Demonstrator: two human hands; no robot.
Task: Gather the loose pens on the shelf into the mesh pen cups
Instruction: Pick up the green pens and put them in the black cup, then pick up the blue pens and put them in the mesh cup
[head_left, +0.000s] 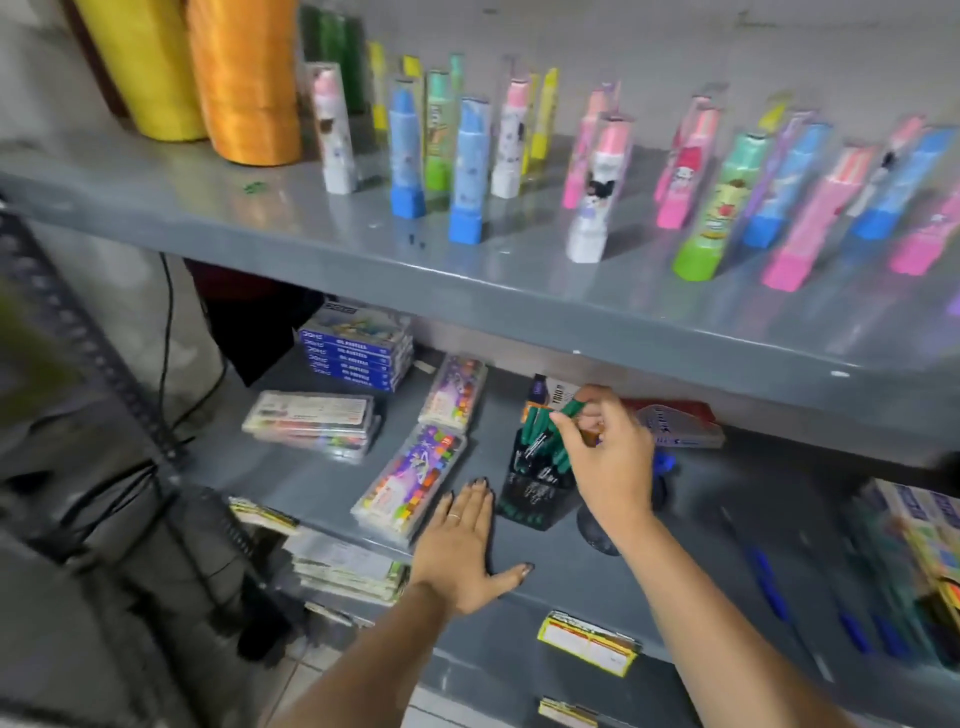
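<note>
A black mesh pen cup (531, 500) stands on the grey middle shelf (566, 571) and holds several green pens. My right hand (608, 457) hovers over the cup, its fingers closed on a green pen (571, 410) at the cup's top. My left hand (462, 545) lies flat and open on the shelf just left of the cup, holding nothing. Loose blue pens (769, 582) lie on the shelf to the right. Something blue (665, 462) shows behind my right hand, mostly hidden.
Clear boxes of coloured items (410, 473) lie left of the cup, with a stack of blue boxes (353, 353) behind. The upper shelf (467, 270) overhangs closely and carries upright colourful tubes. Packets (909, 530) sit at the far right.
</note>
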